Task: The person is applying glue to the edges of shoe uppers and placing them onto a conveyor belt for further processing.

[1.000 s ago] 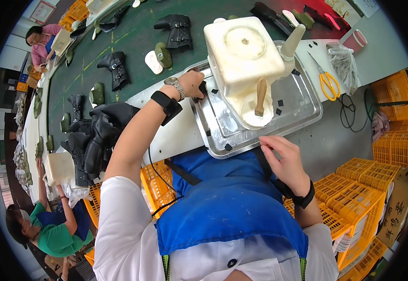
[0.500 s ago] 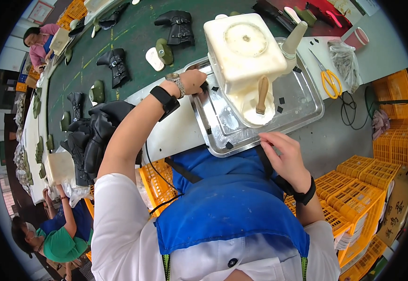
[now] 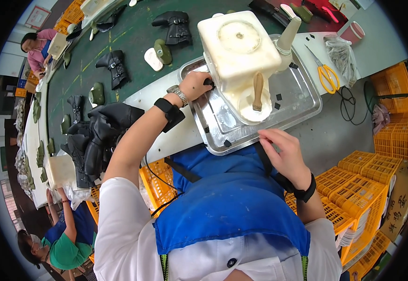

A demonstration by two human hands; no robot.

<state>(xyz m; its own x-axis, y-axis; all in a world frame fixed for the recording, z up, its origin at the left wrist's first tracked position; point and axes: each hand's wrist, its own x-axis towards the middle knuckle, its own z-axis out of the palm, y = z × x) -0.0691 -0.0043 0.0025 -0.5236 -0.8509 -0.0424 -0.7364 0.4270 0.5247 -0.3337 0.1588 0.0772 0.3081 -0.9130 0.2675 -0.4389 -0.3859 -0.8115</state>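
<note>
My left hand (image 3: 194,85) reaches over the left rim of a metal tray (image 3: 312,110), its fingers closed on a small black piece (image 3: 208,83). Part of that piece hides behind the fingers. On the tray stands a cream plastic container (image 3: 239,58) with an open front cup, where a wooden-handled brush (image 3: 258,93) leans in white paste. Several small black squares, one a black patch (image 3: 227,143), lie about the tray. Close to the tray's front edge is my right hand (image 3: 286,154), thumb and fingers slightly apart, with nothing visible between them.
Yellow-handled scissors (image 3: 326,77) and a clear plastic bag (image 3: 341,58) lie right of the tray. Black boots (image 3: 112,68) and green shoes (image 3: 163,51) sit on the green belt. Orange crates (image 3: 354,187) are stacked at right. Two people work at left.
My left hand has shifted slightly right and down, and the black piece at its fingertips shows more. My right hand is nearly unmoved. The whole view has tilted slightly.
</note>
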